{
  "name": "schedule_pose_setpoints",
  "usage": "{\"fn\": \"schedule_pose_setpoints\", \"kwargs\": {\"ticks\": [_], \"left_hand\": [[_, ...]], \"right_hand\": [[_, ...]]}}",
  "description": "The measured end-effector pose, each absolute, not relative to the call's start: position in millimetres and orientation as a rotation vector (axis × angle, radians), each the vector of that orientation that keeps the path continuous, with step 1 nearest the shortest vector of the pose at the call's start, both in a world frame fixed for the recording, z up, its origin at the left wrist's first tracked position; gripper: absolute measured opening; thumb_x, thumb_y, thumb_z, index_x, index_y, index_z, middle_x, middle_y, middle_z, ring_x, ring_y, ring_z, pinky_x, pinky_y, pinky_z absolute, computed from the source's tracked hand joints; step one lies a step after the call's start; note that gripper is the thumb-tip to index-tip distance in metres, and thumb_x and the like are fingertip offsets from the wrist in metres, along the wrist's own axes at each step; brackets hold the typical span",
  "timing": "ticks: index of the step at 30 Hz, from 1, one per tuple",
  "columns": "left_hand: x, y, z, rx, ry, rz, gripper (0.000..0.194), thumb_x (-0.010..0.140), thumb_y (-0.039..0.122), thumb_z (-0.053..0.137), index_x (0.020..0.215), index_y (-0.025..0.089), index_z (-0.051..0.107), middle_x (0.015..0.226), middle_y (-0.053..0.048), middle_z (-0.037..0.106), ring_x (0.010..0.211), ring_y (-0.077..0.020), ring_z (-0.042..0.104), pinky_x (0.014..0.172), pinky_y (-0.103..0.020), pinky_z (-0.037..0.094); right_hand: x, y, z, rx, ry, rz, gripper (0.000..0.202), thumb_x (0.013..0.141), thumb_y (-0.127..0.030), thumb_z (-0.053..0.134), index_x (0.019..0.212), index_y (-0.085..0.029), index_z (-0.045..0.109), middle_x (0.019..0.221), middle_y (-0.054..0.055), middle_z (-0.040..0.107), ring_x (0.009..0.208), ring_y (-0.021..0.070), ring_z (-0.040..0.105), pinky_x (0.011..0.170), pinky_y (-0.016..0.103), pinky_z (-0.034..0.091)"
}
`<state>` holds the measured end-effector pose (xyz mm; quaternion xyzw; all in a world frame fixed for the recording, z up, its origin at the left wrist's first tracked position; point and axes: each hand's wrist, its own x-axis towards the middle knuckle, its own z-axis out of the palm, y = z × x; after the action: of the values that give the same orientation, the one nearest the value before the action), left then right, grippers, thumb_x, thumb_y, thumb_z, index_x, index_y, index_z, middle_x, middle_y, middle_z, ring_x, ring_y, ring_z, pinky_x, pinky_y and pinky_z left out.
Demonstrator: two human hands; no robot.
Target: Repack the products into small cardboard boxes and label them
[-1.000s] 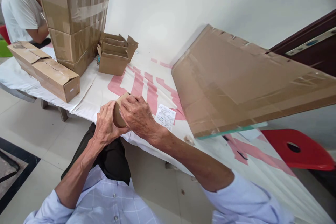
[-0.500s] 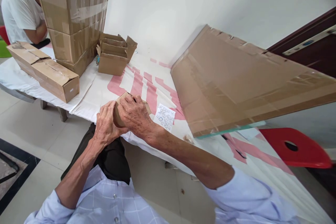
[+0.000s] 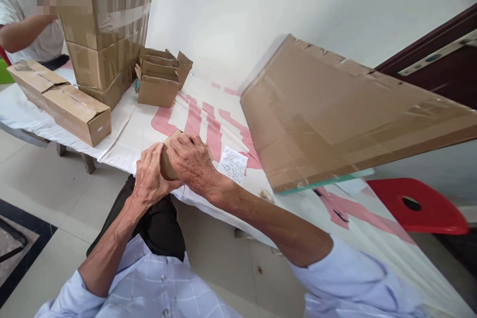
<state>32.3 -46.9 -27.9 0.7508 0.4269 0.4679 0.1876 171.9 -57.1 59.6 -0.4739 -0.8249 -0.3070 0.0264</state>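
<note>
A small brown cardboard box (image 3: pixel 169 165) is held between my two hands at the table's near edge, above my lap. My left hand (image 3: pixel 151 175) wraps round its left side, with the thumb reaching underneath. Over its top and right side lies my right hand (image 3: pixel 193 163), fingers curled on the upper edge. My hands cover most of the box, so its flaps and contents are hidden. To the right of the box, a white sheet printed with small shapes (image 3: pixel 233 164) lies on the cloth.
Taped cartons (image 3: pixel 108 35) are stacked at the left behind a long carton (image 3: pixel 67 102). An open box with dividers (image 3: pixel 158 87) stands against the wall side. A large cardboard panel (image 3: pixel 335 114) leans at the right, near a red stool (image 3: pixel 417 208). Another person (image 3: pixel 33 35) sits far left.
The other person at the far left has shifted and raised an arm. My hands keep nearly the same hold on the small box; the view has turned slightly.
</note>
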Motion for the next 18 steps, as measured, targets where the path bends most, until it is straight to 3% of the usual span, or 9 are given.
{"fn": "schedule_pose_setpoints", "kwargs": {"ticks": [10, 18], "left_hand": [[30.8, -44.9, -30.8, 2.123, 1.187, 1.340, 0.104, 0.065, 0.038, 0.095, 0.154, 0.021, 0.043, 0.153, -0.022, 0.061, 0.144, -0.0430, 0.059, 0.116, -0.062, 0.050], [30.9, -46.8, -28.0, 2.096, 1.216, 1.305, 0.107, 0.064, 0.040, 0.097, 0.155, 0.021, 0.044, 0.154, -0.022, 0.060, 0.145, -0.0438, 0.058, 0.115, -0.061, 0.051]], "right_hand": [[172.5, -58.4, 58.0, -1.383, -2.576, -1.012, 0.036, 0.094, 0.003, 0.046, 0.113, -0.010, 0.074, 0.102, 0.017, 0.070, 0.104, 0.0318, 0.053, 0.085, 0.044, 0.037], [181.3, -56.5, 59.0, -1.370, -2.581, -0.865, 0.028, 0.099, -0.004, 0.052, 0.115, -0.012, 0.073, 0.108, 0.016, 0.072, 0.108, 0.0316, 0.056, 0.093, 0.044, 0.040]]}}
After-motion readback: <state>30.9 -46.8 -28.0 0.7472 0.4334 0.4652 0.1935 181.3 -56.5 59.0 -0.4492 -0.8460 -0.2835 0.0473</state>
